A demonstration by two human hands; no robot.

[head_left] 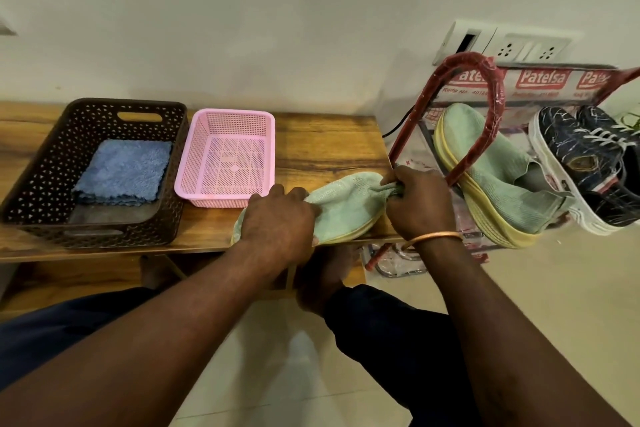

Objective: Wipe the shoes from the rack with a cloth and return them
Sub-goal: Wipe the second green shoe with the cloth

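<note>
Both hands are on one green shoe (346, 210), apart from each other, one at each end. Left hand (278, 218): I lay it palm down over the toe end, fingers curled onto the knit upper. Right hand (419, 206): I pinch the bunched knit collar at the heel end between curled fingers and thumb; a bangle (433, 237) sits on that wrist. The shoe lies on its yellow sole at the near right corner of the wooden table (329, 142), its sole at the table's front edge.

Second green shoe (491, 184): on the rack (464, 114) just right of the table, tilted, passing behind the red frame loop. Dark blue sneakers (588, 163): a laced pair with white soles, on the same rack, further right.

Folded blue cloths (121, 172): stacked inside the brown basket (52, 163) at the table's left end. Pink basket (194, 149): beside the brown one, between it and my left hand. Wall sockets (519, 48): above the rack.
</note>
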